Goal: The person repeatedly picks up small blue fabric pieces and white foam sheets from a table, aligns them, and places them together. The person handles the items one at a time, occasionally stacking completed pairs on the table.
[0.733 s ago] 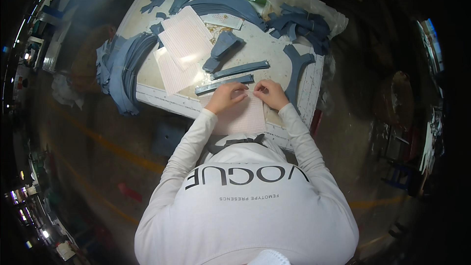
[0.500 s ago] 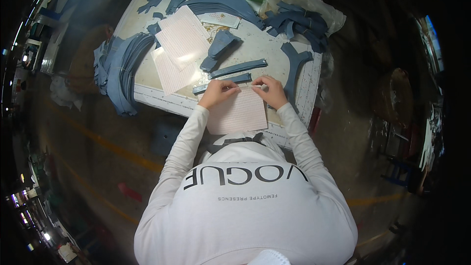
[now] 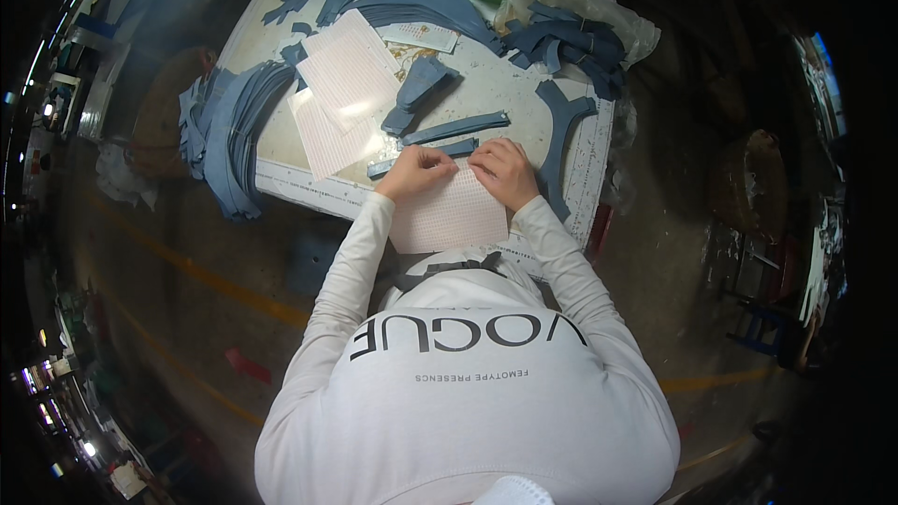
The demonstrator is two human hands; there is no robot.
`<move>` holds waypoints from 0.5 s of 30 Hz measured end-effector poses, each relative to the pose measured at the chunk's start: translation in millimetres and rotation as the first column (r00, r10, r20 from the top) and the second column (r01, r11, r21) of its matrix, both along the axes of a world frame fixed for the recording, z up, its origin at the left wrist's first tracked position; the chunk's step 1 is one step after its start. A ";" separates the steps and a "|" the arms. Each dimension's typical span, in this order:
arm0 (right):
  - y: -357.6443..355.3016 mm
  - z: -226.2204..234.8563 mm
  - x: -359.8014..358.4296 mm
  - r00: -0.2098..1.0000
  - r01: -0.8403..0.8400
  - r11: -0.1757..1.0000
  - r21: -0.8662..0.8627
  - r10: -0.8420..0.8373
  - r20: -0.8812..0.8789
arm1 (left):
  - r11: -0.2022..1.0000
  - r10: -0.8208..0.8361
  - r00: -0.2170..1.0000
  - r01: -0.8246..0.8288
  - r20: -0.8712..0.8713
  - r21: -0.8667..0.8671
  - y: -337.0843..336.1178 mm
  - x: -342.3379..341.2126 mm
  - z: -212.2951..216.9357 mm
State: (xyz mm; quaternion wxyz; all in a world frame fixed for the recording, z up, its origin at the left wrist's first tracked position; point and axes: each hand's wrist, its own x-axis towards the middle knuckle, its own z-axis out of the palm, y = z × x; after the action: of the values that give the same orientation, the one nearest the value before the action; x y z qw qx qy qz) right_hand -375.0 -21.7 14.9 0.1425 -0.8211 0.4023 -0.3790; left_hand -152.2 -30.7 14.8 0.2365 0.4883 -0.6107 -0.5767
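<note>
While pink sheet (image 3: 451,213) lies below | left hand (image 3: 414,174) and right hand (image 3: 505,174) curl half-closed at its far edge | grip unclear

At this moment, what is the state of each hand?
Left hand: fingers curled at upper edge of pink sheet; grip cannot be told.
Right hand: fingers bent near same edge; grip cannot be told.

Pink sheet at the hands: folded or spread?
Spread: the pink sheet shows a broad face on the near side of left hand and right hand; far edge partly hidden.
</note>
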 end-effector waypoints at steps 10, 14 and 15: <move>7.8 -1.4 12.9 0.995 0.036 0.999 0.028 -0.038 0.090 | 0.998 -0.050 0.998 0.049 -0.024 -0.030 -2.8 0.8 -1.1; 9.6 0.8 14.5 0.999 0.036 0.999 -0.039 -0.035 0.021 | 0.999 -0.038 0.999 0.038 -0.012 0.001 -2.9 1.1 -1.0; 9.7 1.6 14.8 0.997 0.035 0.999 0.012 -0.036 0.073 | 0.999 -0.033 0.999 0.033 -0.011 0.010 -2.5 0.8 -1.3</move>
State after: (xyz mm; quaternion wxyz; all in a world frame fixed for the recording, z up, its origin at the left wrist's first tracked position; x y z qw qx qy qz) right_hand -360.2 -12.0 16.5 0.1545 -0.7986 0.4135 -0.4092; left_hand -151.3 -33.3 13.5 0.2276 0.4763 -0.6144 -0.5864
